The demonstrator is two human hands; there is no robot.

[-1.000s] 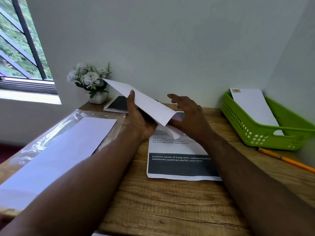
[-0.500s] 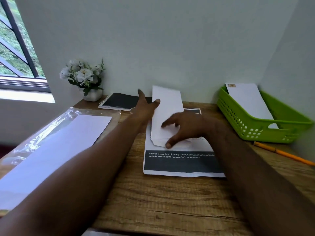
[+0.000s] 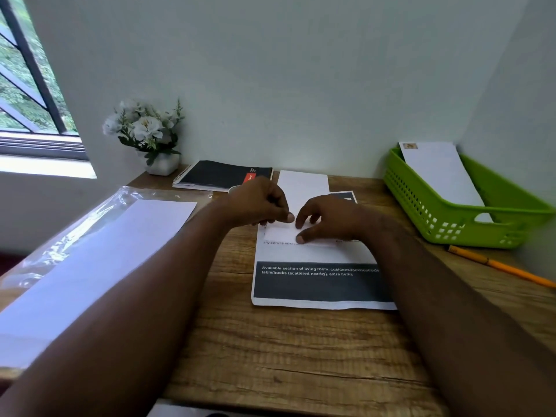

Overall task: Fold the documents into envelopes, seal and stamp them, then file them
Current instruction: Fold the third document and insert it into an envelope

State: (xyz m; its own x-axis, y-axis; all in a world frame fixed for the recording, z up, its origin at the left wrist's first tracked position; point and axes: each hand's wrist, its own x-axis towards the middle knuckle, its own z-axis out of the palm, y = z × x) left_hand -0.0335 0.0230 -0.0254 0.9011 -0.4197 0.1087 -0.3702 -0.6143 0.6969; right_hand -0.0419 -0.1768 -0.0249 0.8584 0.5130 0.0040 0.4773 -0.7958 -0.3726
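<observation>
A clear plastic sleeve [image 3: 75, 236] holding white sheets [image 3: 99, 266] is lying at the left edge of the wooden desk [image 3: 285, 356], below the window [image 3: 27, 94]. Behind it, a small pot of white flowers [image 3: 144, 130] is standing against the wall, with a black spiral notebook [image 3: 222, 176] lying just beside it. At centre, a person is reaching both forearms over the desk to a white envelope [image 3: 302, 191] that is lying lengthwise, pointing toward the wall, on top of a printed document [image 3: 316, 281] with a dark band across its near end. The left hand [image 3: 258, 203] is curling its fingers, thumb tip at the envelope's near left part; whether it is actually pinching the paper cannot be told. The right hand [image 3: 328, 218] is arching over the envelope's near end, its spread fingertips pressing down on the paper. To the right, a green basket [image 3: 451, 218] is sitting near the corner wall, with a stamped envelope [image 3: 436, 170] leaning inside it. An orange pencil [image 3: 499, 266] is lying on the desk just in front of the basket.
</observation>
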